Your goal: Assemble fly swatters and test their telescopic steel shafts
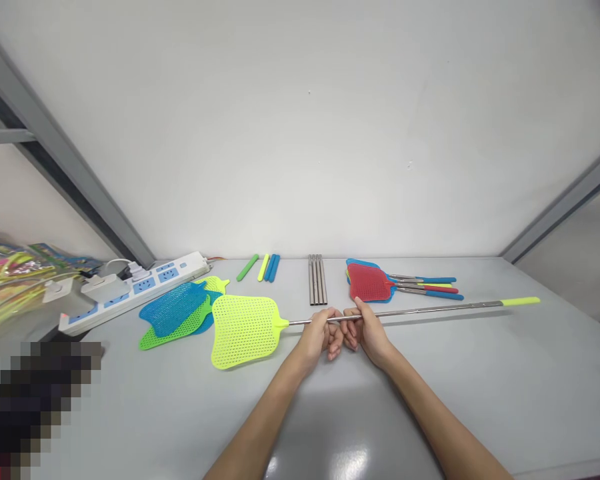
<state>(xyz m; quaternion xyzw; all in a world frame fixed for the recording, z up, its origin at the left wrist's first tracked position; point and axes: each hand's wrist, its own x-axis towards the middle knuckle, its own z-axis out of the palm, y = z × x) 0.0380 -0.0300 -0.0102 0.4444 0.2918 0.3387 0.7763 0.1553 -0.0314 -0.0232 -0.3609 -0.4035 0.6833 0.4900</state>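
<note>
A yellow-green fly swatter (246, 331) with an extended telescopic metal rod lies across both my hands, its mesh head to the left and its yellow grip (521, 301) far to the right. My left hand (321, 335) pinches the rod between thumb and fingers near the head. Close beside it, my right hand (366, 331) grips the same rod, thumb on top. Behind my hands stand several bare metal rods (317, 280) side by side. To their right is a pile of swatters with a red one (371, 283) on top.
Loose blue, green and yellow swatter heads (173, 309) overlap at left, beside a white power strip (145, 290) with plugs. Green, yellow and blue grip sleeves (273, 268) lie near the wall. Plastic-bagged goods (10, 280) sit at far left. Metal posts (565, 203) frame the grey table.
</note>
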